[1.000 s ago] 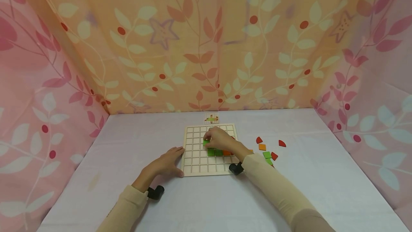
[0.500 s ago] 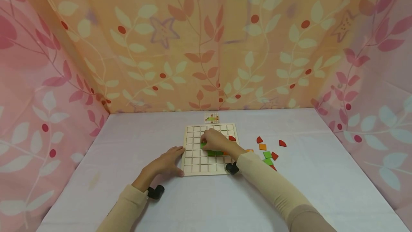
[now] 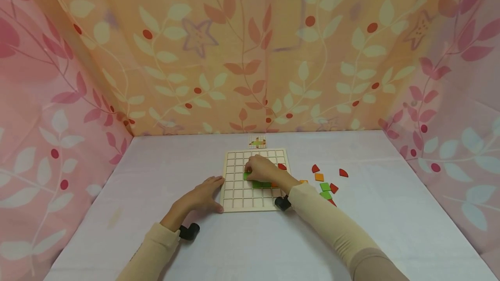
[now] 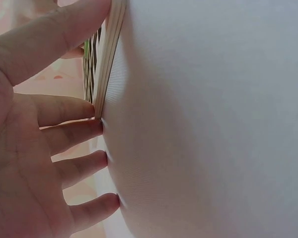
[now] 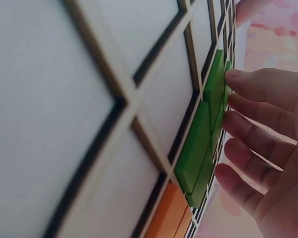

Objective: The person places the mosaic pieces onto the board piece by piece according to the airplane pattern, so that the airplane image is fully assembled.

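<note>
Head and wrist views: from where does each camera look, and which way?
Head: on the head, forward and down over the board; left hand, right hand, sleeves show.
Left wrist: worn there, facing the board's edge; mainly left hand.
Right wrist: worn there, facing along the board; mainly right hand.
Shared by head, right wrist: green tiles.

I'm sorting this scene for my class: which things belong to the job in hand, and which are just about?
Job:
board
placed tiles: green, orange, red
loose tiles beside it, probably
card beyond it, probably the pattern

Just about:
white cloth
floral curtain
wrist cameras, worn
</note>
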Action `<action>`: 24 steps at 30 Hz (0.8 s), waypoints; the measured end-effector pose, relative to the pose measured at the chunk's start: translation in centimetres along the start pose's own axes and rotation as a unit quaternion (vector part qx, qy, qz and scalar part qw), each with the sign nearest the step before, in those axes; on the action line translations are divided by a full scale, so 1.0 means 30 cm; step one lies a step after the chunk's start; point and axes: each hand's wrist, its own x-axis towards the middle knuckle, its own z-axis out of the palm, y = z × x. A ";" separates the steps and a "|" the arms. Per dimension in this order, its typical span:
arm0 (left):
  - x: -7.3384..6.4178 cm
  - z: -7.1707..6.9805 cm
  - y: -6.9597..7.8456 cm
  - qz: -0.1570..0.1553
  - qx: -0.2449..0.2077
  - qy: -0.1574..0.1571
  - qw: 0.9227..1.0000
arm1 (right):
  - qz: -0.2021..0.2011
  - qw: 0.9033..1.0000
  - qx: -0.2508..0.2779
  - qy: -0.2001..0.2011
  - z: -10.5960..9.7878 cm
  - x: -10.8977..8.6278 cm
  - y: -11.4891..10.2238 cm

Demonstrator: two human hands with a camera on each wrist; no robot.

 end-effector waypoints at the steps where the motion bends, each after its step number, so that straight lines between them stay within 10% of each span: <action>1: 0.000 0.000 0.000 -0.001 -0.001 0.001 1.000 | -0.003 1.000 0.004 0.001 -0.003 -0.001 0.001; 24: 0.002 0.001 0.000 -0.003 0.001 -0.001 1.000 | -0.005 0.987 0.150 0.050 -0.195 -0.236 0.141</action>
